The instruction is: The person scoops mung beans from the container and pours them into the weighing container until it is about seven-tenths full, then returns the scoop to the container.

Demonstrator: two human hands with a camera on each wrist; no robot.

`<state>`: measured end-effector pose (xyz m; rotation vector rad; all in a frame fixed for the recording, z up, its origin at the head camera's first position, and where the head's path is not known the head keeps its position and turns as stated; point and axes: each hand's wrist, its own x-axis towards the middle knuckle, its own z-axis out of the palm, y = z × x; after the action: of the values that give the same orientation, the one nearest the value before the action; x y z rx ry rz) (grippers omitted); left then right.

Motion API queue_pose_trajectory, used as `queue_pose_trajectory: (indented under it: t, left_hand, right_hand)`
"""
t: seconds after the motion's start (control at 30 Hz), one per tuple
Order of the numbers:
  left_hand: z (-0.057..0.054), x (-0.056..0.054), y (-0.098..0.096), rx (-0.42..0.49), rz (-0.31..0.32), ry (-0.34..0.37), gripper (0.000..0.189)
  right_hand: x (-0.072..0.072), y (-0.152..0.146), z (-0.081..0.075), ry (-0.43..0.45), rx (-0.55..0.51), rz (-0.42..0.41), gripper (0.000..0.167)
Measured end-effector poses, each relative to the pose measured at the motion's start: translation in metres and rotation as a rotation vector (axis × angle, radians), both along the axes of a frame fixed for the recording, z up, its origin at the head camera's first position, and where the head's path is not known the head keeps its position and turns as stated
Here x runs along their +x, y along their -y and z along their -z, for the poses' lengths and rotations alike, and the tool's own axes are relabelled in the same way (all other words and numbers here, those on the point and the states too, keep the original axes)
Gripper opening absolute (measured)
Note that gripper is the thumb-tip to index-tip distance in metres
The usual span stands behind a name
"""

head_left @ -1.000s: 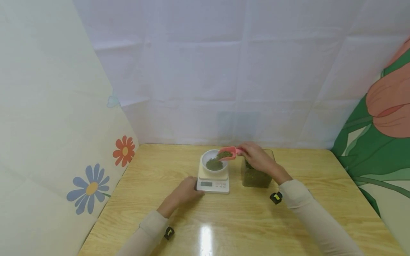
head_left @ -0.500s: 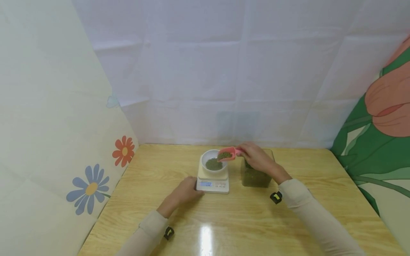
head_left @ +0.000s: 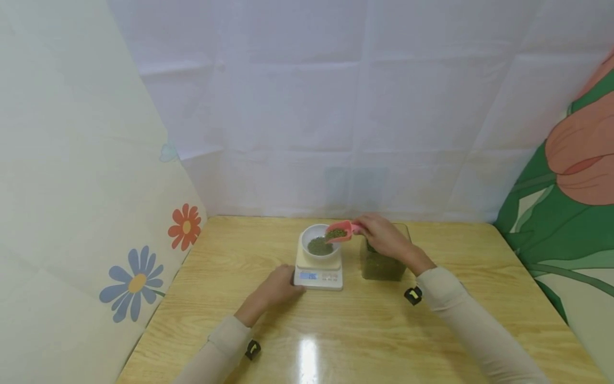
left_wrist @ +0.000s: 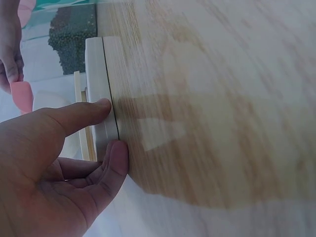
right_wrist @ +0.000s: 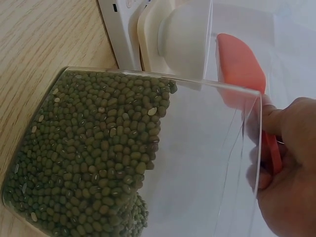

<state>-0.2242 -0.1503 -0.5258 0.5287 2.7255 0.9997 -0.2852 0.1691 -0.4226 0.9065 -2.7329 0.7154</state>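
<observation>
A white kitchen scale (head_left: 317,285) with a lit blue display bears a white bowl (head_left: 312,233) partly filled with green mung beans (head_left: 319,246). My left hand (head_left: 278,287) holds the scale's front left corner; in the left wrist view its thumb (left_wrist: 91,114) lies against the front edge and the fingers bend round the side. My right hand (head_left: 384,238) grips the handle of a pink scoop (head_left: 347,230), which carries more mung beans. The scoop's lip hangs over the bowl's right side, tilted toward it. In the right wrist view the scoop's red-pink underside shows beyond the container.
Right of the scale, under my right hand, stands a clear square container (right_wrist: 207,148) partly filled with mung beans (right_wrist: 94,148). All this is on a wood-grain table (head_left: 230,250). A white cloth (head_left: 288,133) hangs behind the table, with flowered sheets at both sides.
The scale's display has gone from grey to lit blue, and its digits differ from half a second ago. The scoop has shifted only slightly over the bowl. My left hand stays put.
</observation>
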Motion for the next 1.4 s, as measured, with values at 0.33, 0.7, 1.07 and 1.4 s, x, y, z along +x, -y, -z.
queue_pose_trajectory:
  t: [0.33, 0.7, 1.07, 1.4]
  left_hand:
    - [0.0000, 0.0000, 0.0007, 0.010, 0.002, 0.004, 0.029]
    - [-0.0009, 0.0014, -0.0001, 0.006, 0.003, -0.008, 0.028]
    - [-0.0006, 0.0013, -0.0005, -0.006, 0.005, -0.015, 0.027]
    - [-0.0001, 0.0013, 0.0003, 0.003, -0.006, -0.013, 0.031]
  right_hand:
    - [0.0000, 0.0028, -0.0004, -0.016, 0.007, -0.004, 0.023]
    - [0.0008, 0.0042, -0.0002, -0.015, 0.033, 0.008, 0.023]
    - [0.0027, 0.0060, -0.0043, 0.005, 0.042, 0.000, 0.024]
    - [0.0036, 0.0075, -0.0072, 0.002, 0.066, -0.005, 0.022]
